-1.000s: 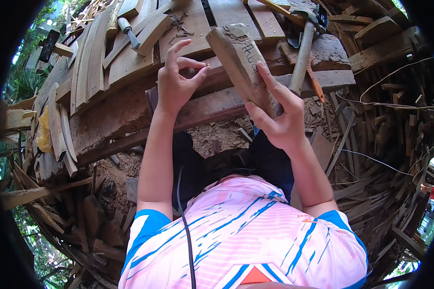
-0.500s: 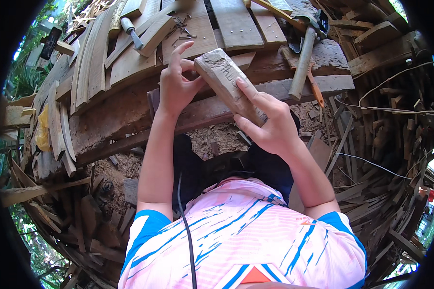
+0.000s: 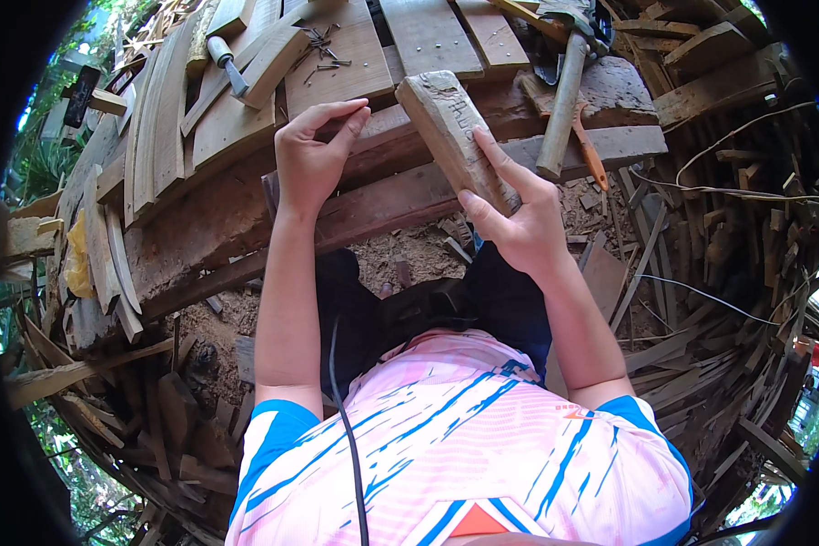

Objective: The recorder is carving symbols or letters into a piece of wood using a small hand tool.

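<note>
While the near edge of my feed is filled by the person's pink, white and blue shirt (image 3: 464, 428), a dark cable (image 3: 350, 446) hangs over its left part. Beyond the shirt I see dark trousers (image 3: 511, 296) and wood chips (image 3: 419, 250) on the ground. Farther on, the right hand (image 3: 523, 211) grips the near end of a wooden block (image 3: 450, 127), thumb and fingers on opposite sides. The block is held up at a slant, its far end leaning left, and bears dark marks. To its left, the left hand (image 3: 317, 150) is raised, thumb and forefinger close together at the tips; I cannot tell whether they pinch anything. On the right, an orange-handled tool (image 3: 591, 156) lies just beside a hammer (image 3: 566, 100), whose wooden handle points near. At the far side, I have loose nails (image 3: 326, 65) on a plank (image 3: 355, 77), and a chisel (image 3: 227, 65) left of them.
</note>
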### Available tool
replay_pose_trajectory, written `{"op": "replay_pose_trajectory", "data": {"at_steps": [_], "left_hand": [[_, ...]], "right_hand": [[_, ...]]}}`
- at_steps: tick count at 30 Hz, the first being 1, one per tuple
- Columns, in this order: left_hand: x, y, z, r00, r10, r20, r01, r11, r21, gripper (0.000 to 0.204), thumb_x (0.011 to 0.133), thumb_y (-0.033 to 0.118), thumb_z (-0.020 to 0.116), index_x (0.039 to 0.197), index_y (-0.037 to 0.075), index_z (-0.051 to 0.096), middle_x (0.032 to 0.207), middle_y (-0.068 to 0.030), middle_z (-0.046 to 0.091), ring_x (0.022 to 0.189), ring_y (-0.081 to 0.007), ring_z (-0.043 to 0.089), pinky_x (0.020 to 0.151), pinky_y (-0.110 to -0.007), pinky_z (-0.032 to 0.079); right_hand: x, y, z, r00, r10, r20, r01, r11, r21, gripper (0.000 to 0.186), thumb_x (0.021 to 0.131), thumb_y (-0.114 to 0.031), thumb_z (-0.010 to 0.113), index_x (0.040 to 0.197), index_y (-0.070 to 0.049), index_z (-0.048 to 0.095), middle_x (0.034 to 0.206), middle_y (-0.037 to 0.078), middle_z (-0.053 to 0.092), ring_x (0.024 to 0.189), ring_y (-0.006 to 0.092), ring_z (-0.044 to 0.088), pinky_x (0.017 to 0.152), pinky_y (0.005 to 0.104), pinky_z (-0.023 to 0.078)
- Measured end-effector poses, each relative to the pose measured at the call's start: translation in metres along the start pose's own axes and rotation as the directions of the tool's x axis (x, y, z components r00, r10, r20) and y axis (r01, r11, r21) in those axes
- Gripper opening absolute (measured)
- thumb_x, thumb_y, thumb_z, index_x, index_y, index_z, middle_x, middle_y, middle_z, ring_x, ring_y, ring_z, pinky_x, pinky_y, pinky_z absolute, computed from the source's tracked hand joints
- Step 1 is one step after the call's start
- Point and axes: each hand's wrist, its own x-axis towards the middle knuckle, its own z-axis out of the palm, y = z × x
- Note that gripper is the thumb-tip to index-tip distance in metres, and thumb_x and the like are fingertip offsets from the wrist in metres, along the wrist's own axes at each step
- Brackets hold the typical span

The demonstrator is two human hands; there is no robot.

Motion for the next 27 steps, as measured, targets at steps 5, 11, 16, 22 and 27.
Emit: {"op": "replay_pose_trajectory", "data": {"at_steps": [5, 11, 16, 22, 27], "left_hand": [[-0.0001, 0.0062, 0.0006, 0.999, -0.021, 0.027, 0.02, 0.999, 0.046, 0.016, 0.094, 0.005, 0.082, 0.11, 0.003, 0.083, 0.102, -0.0062, 0.083, 0.09, -0.0076, 0.074, 0.083, -0.023, 0.057], [-0.0013, 0.0082, 0.0003, 0.999, -0.031, 0.045, 0.027, 0.996, 0.088, 0.018, 0.094, 0.004, 0.081, 0.112, 0.003, 0.083, 0.105, -0.0063, 0.083, 0.094, -0.0077, 0.074, 0.087, -0.024, 0.057], [-0.0004, 0.0029, 0.0048, 0.999, 0.038, -0.013, -0.037, 0.997, 0.063, 0.017, 0.092, 0.006, 0.083, 0.109, 0.006, 0.085, 0.098, -0.0064, 0.083, 0.081, -0.0075, 0.074, 0.075, -0.023, 0.058], [-0.0006, 0.0059, 0.0045, 0.997, 0.074, -0.017, -0.071, 0.991, 0.116, 0.017, 0.091, 0.007, 0.084, 0.108, 0.007, 0.085, 0.097, -0.0076, 0.082, 0.081, -0.009, 0.075, 0.075, -0.024, 0.058], [-0.0008, 0.0077, 0.0047, 0.999, 0.029, 0.019, -0.031, 0.989, 0.146, 0.017, 0.093, 0.006, 0.083, 0.11, 0.005, 0.084, 0.102, -0.0051, 0.083, 0.088, -0.0062, 0.073, 0.082, -0.023, 0.058]], "right_hand": [[0.0006, 0.0029, 0.0, 0.999, -0.038, -0.006, 0.038, 0.999, -0.027, 0.075, 0.086, -0.02, 0.081, 0.156, -0.008, 0.057, 0.109, 0.027, 0.076, 0.099, 0.0353, 0.076, 0.094, 0.0389, 0.056], [0.0001, 0.0038, 0.0015, 1.0, -0.029, -0.005, 0.029, 0.999, -0.02, 0.074, 0.086, -0.019, 0.081, 0.155, -0.008, 0.057, 0.109, 0.027, 0.076, 0.099, 0.036, 0.076, 0.094, 0.0392, 0.056], [-0.0002, 0.0056, 0.0019, 0.999, -0.045, -0.007, 0.045, 0.999, -0.023, 0.075, 0.086, -0.021, 0.081, 0.155, -0.009, 0.057, 0.108, 0.026, 0.076, 0.097, 0.037, 0.076, 0.093, 0.0399, 0.056], [0.0002, 0.0037, 0.002, 0.999, -0.044, -0.004, 0.044, 0.998, -0.038, 0.075, 0.086, -0.021, 0.082, 0.156, -0.009, 0.056, 0.107, 0.026, 0.075, 0.097, 0.0374, 0.075, 0.092, 0.0405, 0.056], [0.0011, 0.0012, 0.0007, 0.998, -0.063, -0.005, 0.063, 0.997, -0.054, 0.075, 0.086, -0.021, 0.082, 0.156, -0.009, 0.057, 0.107, 0.026, 0.076, 0.097, 0.0373, 0.075, 0.092, 0.0406, 0.056]]}}
